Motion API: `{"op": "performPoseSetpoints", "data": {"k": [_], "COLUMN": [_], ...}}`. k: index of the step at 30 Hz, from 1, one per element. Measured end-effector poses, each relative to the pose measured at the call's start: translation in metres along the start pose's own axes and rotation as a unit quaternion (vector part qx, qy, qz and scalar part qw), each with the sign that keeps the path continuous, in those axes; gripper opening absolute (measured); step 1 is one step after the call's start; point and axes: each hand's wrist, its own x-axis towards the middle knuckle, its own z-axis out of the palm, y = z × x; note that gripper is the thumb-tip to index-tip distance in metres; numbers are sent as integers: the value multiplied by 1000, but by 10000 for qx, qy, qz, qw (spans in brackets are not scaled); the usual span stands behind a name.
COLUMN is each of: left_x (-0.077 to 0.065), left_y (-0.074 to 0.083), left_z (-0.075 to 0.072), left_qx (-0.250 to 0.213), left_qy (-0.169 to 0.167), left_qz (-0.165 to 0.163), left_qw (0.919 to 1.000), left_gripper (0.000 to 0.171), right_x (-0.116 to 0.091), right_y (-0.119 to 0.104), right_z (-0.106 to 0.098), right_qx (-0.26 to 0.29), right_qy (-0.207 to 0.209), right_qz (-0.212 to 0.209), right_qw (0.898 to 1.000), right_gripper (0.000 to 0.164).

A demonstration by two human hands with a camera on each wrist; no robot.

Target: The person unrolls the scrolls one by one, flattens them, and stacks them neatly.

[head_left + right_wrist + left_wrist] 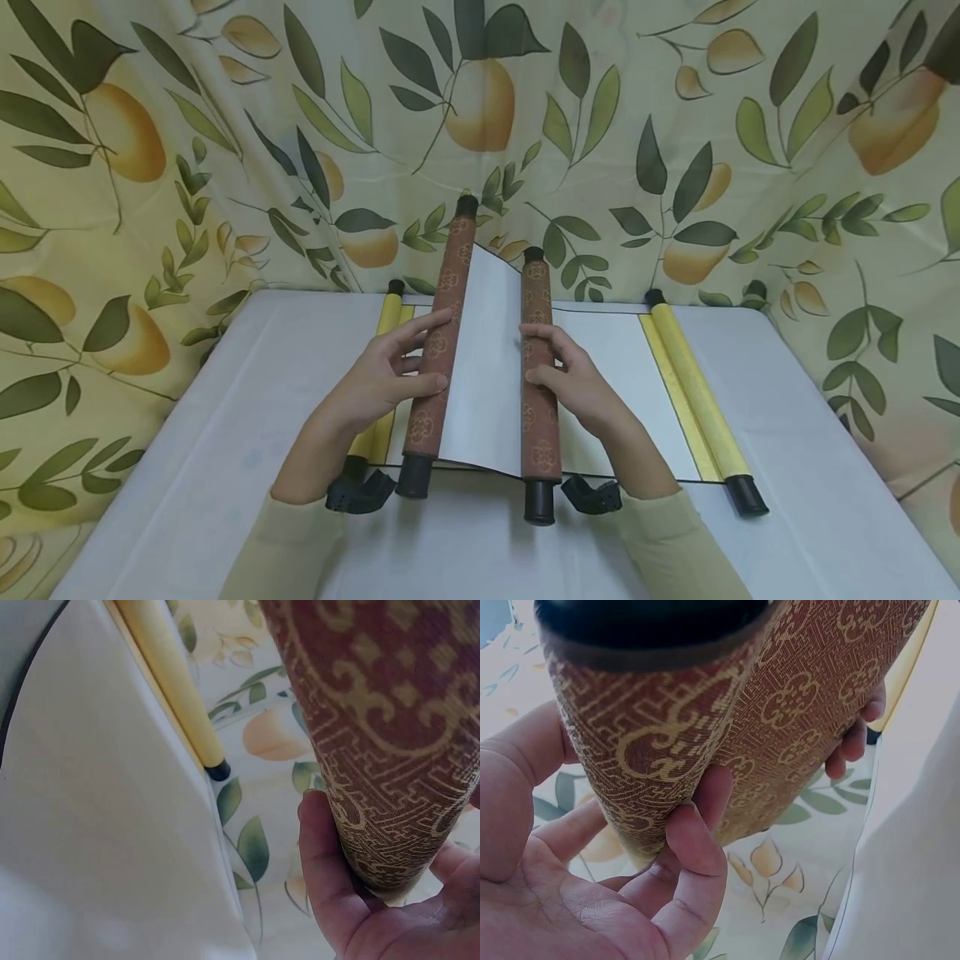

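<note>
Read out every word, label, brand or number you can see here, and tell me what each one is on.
None: I can't read any text here.
The left brown roll and right brown roll show a gold pattern, without readable letters.
The white paper between them looks blank.
The cloth behind shows printed fruit and leaves.

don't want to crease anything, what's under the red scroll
Under the red scroll lies the yellow scroll, its white sheet visible at both sides; the stretch directly behind is covered.
</note>
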Motion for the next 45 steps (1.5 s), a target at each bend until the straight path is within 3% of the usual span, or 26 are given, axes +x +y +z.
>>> {"op": "performPoseSetpoints", "data": {"k": [45], "left_x": [-12], "left_y": [12], "left_z": [-10], "left_qx": [-321], "left_qy": [42], "left_qz": [406], "left_qw": [9987], "left_gripper": [77], "right_x": [-2], "right_y": [0], "right_z": [-2], "right_qx": [262], "right_qy": [-161], "right_qz": [64], "right_qw": [9995], "right_gripper": [59]}}
